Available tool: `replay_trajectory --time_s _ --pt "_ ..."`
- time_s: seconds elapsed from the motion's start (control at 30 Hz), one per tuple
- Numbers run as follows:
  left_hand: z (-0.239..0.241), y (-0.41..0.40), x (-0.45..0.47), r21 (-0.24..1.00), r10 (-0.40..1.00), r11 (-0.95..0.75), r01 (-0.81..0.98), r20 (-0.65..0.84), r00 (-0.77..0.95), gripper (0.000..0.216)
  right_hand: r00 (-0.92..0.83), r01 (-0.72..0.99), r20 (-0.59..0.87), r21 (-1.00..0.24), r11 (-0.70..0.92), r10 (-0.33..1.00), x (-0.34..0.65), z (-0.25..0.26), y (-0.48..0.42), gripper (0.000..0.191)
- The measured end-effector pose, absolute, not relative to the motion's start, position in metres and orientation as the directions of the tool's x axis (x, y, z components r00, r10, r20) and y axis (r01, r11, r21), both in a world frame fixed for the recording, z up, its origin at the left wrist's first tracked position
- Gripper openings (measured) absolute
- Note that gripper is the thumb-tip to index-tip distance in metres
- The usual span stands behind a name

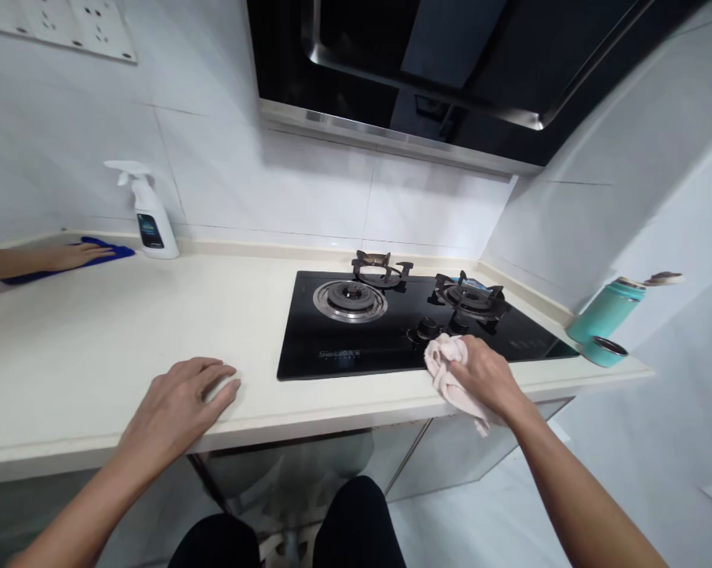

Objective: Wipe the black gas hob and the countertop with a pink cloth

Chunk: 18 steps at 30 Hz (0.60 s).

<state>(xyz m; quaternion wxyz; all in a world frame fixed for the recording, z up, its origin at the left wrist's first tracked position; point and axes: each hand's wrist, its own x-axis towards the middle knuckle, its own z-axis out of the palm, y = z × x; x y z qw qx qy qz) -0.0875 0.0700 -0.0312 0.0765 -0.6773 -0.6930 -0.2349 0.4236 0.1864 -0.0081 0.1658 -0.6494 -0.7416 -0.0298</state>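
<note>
A: Grip first.
B: The right hand (486,375) is closed round a bunched pale pink cloth (447,371), pressing it on the front edge of the black glass gas hob (332,347), just in front of the black knobs (427,327). A tail of the cloth hangs over the counter's front edge.
A: The other?
B: The left hand (181,406) is spread flat, palm down, holding nothing. It lies on the cream stone countertop (124,331) near its front edge, left of the hob.
A: How far along?
B: Wiping under way, I'd judge. The glass looks glossy; which parts are done, cannot tell. The left burner (349,300) is bare, with a black pan support (382,268) behind it at the hob's rear edge.
A: Surroundings?
B: At the far left end, another person's hand (72,256) rests on a blue cloth (110,249), with a white spray bottle (150,213) beside it at the wall. In the right corner is a teal metal flask (605,309), its cap (605,351) alongside. White tiles, dark range hood (450,63) overhead.
</note>
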Motion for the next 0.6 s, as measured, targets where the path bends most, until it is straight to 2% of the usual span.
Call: replay_trajectory --time_s 0.1,0.17,0.23,0.3,0.37,0.47,0.6 --pt "-0.031 0.069 -0.087 0.239 0.897 -0.035 0.970 0.436 -0.075 0.046 -0.187 0.857 0.266 -0.427 0.289 0.946 0.405 0.003 0.193 0.027" --pt "-0.031 0.067 -0.086 0.240 0.896 -0.052 0.969 0.439 -0.061 0.045 -0.080 0.771 0.337 -0.576 0.272 0.938 0.401 0.017 0.213 0.034" --pt "-0.031 0.066 -0.085 0.231 0.895 -0.064 0.971 0.444 -0.046 0.043 0.109 0.732 0.472 -0.634 0.251 0.875 0.400 0.034 0.243 0.046" --pt "-0.031 0.065 -0.085 0.222 0.888 -0.068 0.973 0.457 -0.042 0.041 0.233 0.767 0.563 -0.608 0.206 0.793 0.399 0.048 0.274 0.057" --pt "-0.033 0.065 -0.085 0.224 0.881 -0.065 0.972 0.471 -0.050 0.041 0.233 0.860 0.529 -0.503 0.081 0.816 0.397 0.054 0.300 0.063" --pt "-0.037 0.064 -0.086 0.231 0.865 -0.067 0.971 0.498 -0.059 0.041 0.171 0.954 0.317 -0.289 -0.077 0.933 0.392 0.047 0.325 0.063" --pt "-0.043 0.064 -0.087 0.217 0.843 -0.090 0.972 0.537 -0.042 0.038 0.125 0.982 0.106 -0.153 -0.108 0.987 0.389 0.029 0.346 0.060"
